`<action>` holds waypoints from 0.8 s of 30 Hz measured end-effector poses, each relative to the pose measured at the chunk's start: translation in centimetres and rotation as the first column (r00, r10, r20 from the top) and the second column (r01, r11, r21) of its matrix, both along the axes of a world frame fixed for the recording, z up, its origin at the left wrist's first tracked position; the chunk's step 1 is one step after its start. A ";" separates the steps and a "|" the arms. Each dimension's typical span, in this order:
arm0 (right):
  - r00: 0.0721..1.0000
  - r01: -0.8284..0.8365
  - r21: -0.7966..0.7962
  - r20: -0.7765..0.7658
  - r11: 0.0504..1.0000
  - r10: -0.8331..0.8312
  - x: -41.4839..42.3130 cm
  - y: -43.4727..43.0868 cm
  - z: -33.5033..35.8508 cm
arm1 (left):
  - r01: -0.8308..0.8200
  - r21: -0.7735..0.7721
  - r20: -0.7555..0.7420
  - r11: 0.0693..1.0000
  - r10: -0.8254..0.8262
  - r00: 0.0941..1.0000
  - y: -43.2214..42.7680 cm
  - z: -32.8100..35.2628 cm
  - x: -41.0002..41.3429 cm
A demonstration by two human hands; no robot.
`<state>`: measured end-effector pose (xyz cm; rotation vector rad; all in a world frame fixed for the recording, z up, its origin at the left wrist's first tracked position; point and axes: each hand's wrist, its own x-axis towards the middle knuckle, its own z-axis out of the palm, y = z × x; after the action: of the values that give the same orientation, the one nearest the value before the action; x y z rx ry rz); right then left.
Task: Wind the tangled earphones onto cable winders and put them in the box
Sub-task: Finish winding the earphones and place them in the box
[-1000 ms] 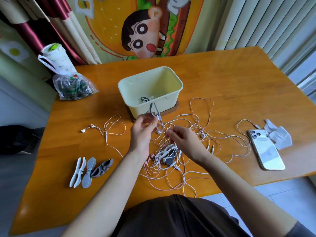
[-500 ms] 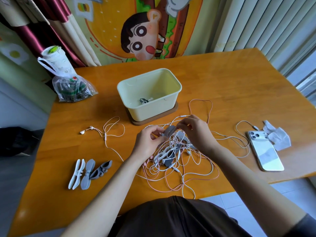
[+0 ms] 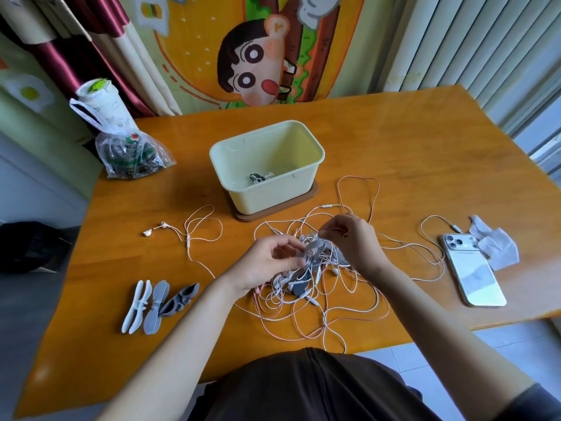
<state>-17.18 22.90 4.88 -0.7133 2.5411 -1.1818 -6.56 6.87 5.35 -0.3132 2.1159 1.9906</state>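
Observation:
A tangle of white and pink earphone cables [image 3: 321,299] lies on the wooden table [image 3: 425,165] in front of me. My left hand [image 3: 267,265] grips a grey cable winder [image 3: 314,252] just above the tangle. My right hand [image 3: 353,241] pinches a thin white cable beside the winder's far end. A cream box [image 3: 267,177] stands on a brown base behind the tangle, with one wound earphone [image 3: 259,177] inside. Three spare winders [image 3: 158,302], white, grey and dark grey, lie at the left. One white earbud [image 3: 147,233] trails off to the left.
A white phone [image 3: 472,271] lies at the right with a crumpled tissue [image 3: 494,246] next to it. A plastic bag [image 3: 133,156] and a paper cup [image 3: 101,104] stand at the back left corner. The table's near edge is by my body.
Both hands came down from the box's front to the tangle. My left hand still holds the grey winder, and my right hand has shifted right and taken a cable.

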 end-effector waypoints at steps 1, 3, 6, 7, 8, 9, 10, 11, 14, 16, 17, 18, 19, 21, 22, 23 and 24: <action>1.000 0.010 -0.010 0.016 1.000 -0.010 0.1 0.0 -0.1 | -0.031 0.067 -0.019 0.997 0.033 0.999 0.1 0.2 -0.1; 0.998 0.026 -0.061 0.050 0.998 -0.023 0.5 -0.1 -0.1 | -0.121 0.217 -0.036 0.969 0.131 0.991 0.3 0.5 -0.3; 0.996 0.033 -0.164 0.083 0.986 -0.020 1.6 -0.3 0.2 | -0.224 0.462 -0.002 0.858 0.253 0.967 0.6 1.0 -0.6; 0.997 0.036 -0.195 0.074 0.980 -0.022 2.0 -0.4 0.3 | -0.251 0.530 0.019 0.810 0.285 0.958 0.7 1.1 -0.7; 0.998 0.037 -0.222 0.050 0.974 -0.027 2.4 -0.5 0.4 | -0.280 0.582 0.041 0.763 0.316 0.948 0.8 1.3 -0.7; 0.999 0.035 -0.241 0.018 0.970 -0.031 2.7 -0.7 0.4 | -0.313 0.619 0.068 0.721 0.348 0.935 0.9 1.4 -0.8; 0.999 0.024 -0.253 -0.018 0.967 -0.030 3.0 -0.8 0.4 | -0.344 0.645 0.093 0.683 0.377 0.922 1.0 1.6 -0.9; 0.998 0.008 -0.256 -0.052 0.967 -0.022 3.2 -0.9 0.3 | -0.371 0.662 0.114 0.651 0.401 0.909 1.0 1.7 -1.0; 0.991 -0.045 -0.240 -0.133 0.970 0.014 3.5 -1.2 0.1 | -0.405 0.694 0.140 0.595 0.441 0.886 1.1 2.0 -1.4; 0.988 -0.062 -0.217 -0.152 0.974 0.029 3.5 -1.3 0.2 | -0.424 0.690 0.144 0.587 0.462 0.875 1.2 2.0 -1.6; 0.990 -0.066 -0.207 -0.137 0.976 0.037 3.6 -1.4 0.3 | -0.440 0.683 0.148 0.583 0.479 0.865 1.2 2.0 -1.7; 0.993 -0.068 -0.202 -0.105 0.977 0.048 3.7 -1.5 0.4 | -0.457 0.676 0.153 0.578 0.497 0.854 1.2 1.9 -1.7; 0.996 -0.072 -0.205 -0.064 0.976 0.060 3.8 -1.5 0.5 | -0.471 0.666 0.151 0.578 0.513 0.845 1.1 1.8 -1.8; 0.997 -0.075 -0.211 0.005 0.975 0.078 3.9 -1.5 0.8 | -0.488 0.646 0.137 0.587 0.539 0.831 1.0 1.6 -1.8; 0.996 -0.079 -0.201 0.032 0.976 0.088 4.0 -1.6 1.0 | -0.496 0.633 0.130 0.594 0.551 0.825 1.0 1.5 -1.8; 0.993 -0.084 -0.181 0.061 0.980 0.096 4.0 -1.6 1.1 | -0.506 0.618 0.125 0.601 0.560 0.819 1.0 1.3 -1.8; 0.991 -0.087 -0.153 0.091 0.984 0.102 4.1 -1.7 1.1 | -0.513 0.606 0.122 0.607 0.566 0.815 1.1 1.2 -1.8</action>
<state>-13.12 21.23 6.00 -0.7805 2.3310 -1.3502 -8.38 7.93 6.59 -0.8367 1.3343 2.9491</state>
